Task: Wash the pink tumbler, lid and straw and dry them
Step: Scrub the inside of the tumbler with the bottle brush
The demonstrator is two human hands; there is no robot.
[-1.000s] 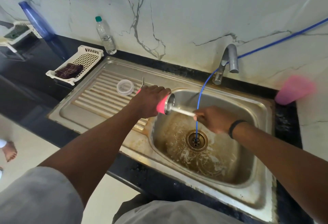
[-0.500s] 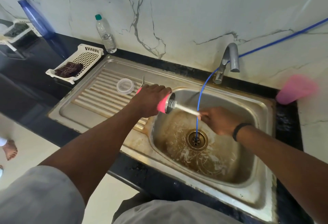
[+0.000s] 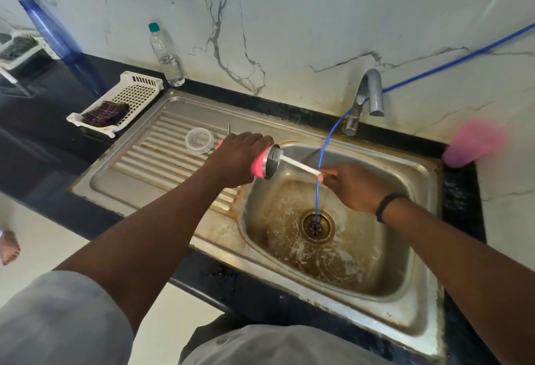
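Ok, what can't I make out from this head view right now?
- pink tumbler: body mostly hidden under the left hand.
- white straw: its far end sits inside the tumbler, its near end inside the right hand.
- pink cup on the right: blurred.
- metal piece behind the left hand: too small to identify.

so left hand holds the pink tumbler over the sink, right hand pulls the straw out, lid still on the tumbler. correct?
Not the lid: the head view shows it lying on the draining board, off the tumbler. The rest holds: left hand, right hand, straw.
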